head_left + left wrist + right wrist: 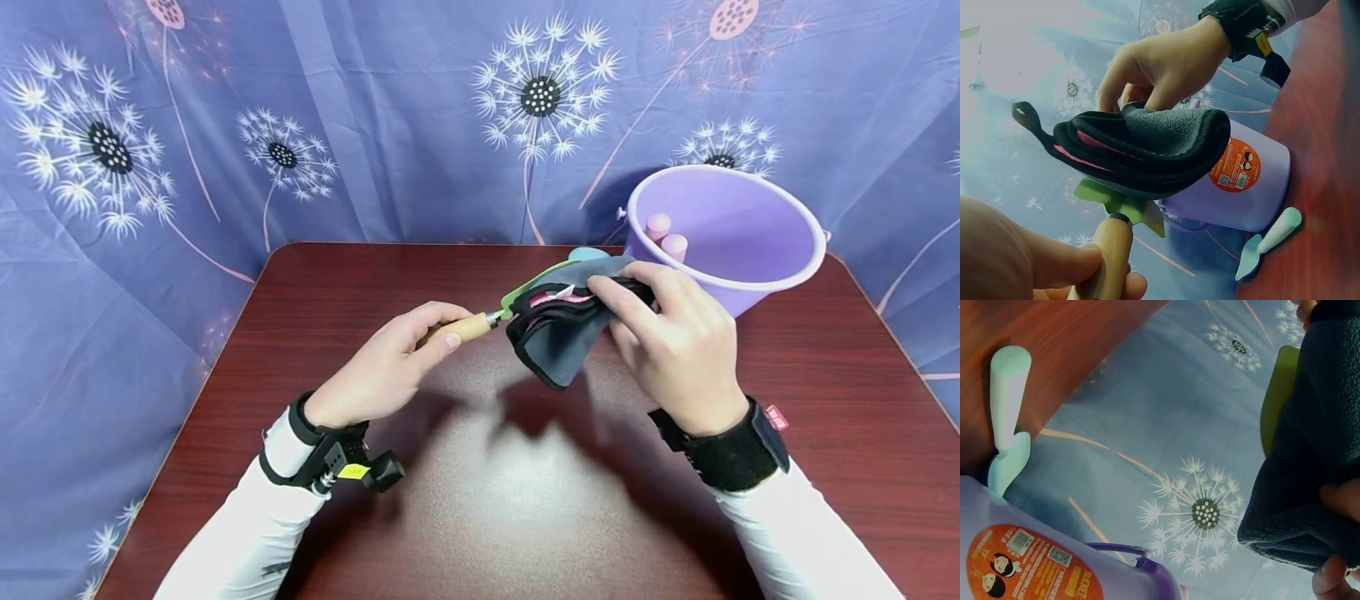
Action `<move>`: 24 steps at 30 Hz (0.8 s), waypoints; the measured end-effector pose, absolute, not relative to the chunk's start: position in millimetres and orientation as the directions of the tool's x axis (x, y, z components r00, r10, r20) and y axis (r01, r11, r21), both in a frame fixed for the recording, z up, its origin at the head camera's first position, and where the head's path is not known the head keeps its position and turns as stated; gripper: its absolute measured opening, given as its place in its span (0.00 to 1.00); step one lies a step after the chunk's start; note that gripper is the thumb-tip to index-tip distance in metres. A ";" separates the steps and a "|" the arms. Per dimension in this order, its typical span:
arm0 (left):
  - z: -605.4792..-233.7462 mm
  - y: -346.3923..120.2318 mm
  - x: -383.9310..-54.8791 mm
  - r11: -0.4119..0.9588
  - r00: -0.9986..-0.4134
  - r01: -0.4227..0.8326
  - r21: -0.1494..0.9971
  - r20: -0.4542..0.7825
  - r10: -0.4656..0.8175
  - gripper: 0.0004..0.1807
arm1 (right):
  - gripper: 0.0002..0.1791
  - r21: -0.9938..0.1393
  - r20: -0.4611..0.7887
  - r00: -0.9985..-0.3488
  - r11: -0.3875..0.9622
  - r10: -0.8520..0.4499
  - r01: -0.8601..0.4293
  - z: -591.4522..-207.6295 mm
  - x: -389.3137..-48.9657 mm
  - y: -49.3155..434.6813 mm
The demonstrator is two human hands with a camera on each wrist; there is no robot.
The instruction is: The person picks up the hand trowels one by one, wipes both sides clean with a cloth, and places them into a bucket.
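My left hand (386, 362) grips the wooden handle (467, 327) of a small garden trowel with a green blade (1116, 203). A folded dark grey cloth (562, 350) with black edging lies against the blade and hides much of it. Pink shows between the cloth's layers, and a black loop (1025, 115) sticks out at one end. My right hand (678, 342) holds the cloth, thumb and fingers pinching its folds. Both hands are raised above the dark red table (337, 287).
A purple bucket (750, 287) stands at the back right, with two pink-ended things (673, 247) inside. Beside it on the table lies a small pale green shovel (1010, 400), mostly hidden by the cloth in the head view. A blue dandelion-print curtain (420, 125) hangs behind the table.
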State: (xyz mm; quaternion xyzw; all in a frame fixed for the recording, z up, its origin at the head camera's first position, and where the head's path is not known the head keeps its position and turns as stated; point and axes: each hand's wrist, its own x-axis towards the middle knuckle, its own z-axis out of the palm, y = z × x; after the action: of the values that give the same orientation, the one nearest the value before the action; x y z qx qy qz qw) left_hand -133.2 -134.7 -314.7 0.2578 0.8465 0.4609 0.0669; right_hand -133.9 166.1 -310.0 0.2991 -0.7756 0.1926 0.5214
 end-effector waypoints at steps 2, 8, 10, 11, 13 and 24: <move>-314.3 -135.3 -133.4 0.432 -0.857 0.375 0.821 0.128 0.500 0.14 | 0.18 -0.003 0.927 -0.285 0.756 -0.243 -0.654 -309.3 -134.3 167.3; -311.2 -136.0 -133.2 0.423 -0.857 0.367 0.828 0.125 0.500 0.14 | 0.17 -0.042 0.933 -0.303 0.777 -0.195 -0.629 -305.9 -135.5 170.8; -310.2 -136.4 -132.8 0.421 -0.858 0.363 0.831 0.121 0.500 0.14 | 0.16 -0.047 0.931 -0.312 0.785 -0.191 -0.618 -306.0 -136.4 172.8; -309.8 -136.7 -132.8 0.418 -0.858 0.360 0.834 0.120 0.499 0.14 | 0.16 -0.046 0.930 -0.315 0.790 -0.189 -0.612 -306.6 -137.3 174.2; -309.2 -137.2 -132.7 0.407 -0.857 0.355 0.842 0.120 0.500 0.14 | 0.16 -0.043 0.929 -0.318 0.799 -0.189 -0.599 -307.6 -138.8 176.5; -306.5 -138.2 -132.1 0.353 -0.860 0.313 0.881 0.105 0.500 0.13 | 0.17 -0.028 0.927 -0.324 0.822 -0.192 -0.568 -308.5 -141.2 181.5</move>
State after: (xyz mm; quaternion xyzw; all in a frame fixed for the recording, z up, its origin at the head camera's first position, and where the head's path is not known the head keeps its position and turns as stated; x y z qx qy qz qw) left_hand -132.1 -138.2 -306.5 0.2487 0.8175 0.5113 0.0913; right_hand -141.2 181.5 -308.5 0.2394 -0.7939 0.1777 0.5300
